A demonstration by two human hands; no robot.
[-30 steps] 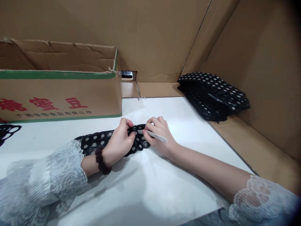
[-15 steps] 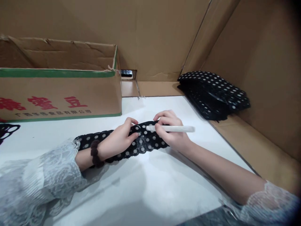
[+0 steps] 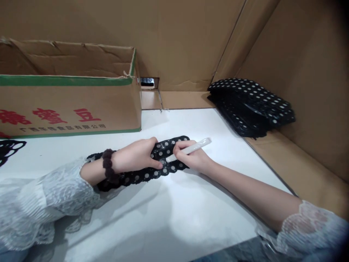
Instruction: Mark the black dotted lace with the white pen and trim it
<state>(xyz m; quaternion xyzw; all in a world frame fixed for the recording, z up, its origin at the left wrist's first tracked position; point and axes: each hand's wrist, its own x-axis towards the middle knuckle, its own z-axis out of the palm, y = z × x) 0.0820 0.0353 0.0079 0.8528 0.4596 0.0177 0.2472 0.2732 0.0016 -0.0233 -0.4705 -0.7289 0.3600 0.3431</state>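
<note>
A black strip with rows of pale round dots and a scalloped edge (image 3: 146, 176) lies slantwise on the white table. My left hand (image 3: 136, 155) grips it, thumb on top near the middle and the other fingers over its far edge, mostly hidden. Between the fingers of my right hand (image 3: 192, 156) is a white pen-like stick (image 3: 198, 144), closed in a writing grip. Its lower tip touches or nearly touches the strip by my left thumb; whether it makes contact I cannot tell.
An open cardboard box (image 3: 71, 105) with green edges and red characters stands at the back left. Several more dotted black strips (image 3: 251, 105) are piled at the right against the cardboard wall (image 3: 302, 80). A black looped piece (image 3: 12, 148) lies at the left edge of the table (image 3: 174, 225).
My right hand has moved slightly left and down, tilting the white stick from nearly level to slanted, its tip now lower on the strip. My left thumb has shifted down toward the near edge.
</note>
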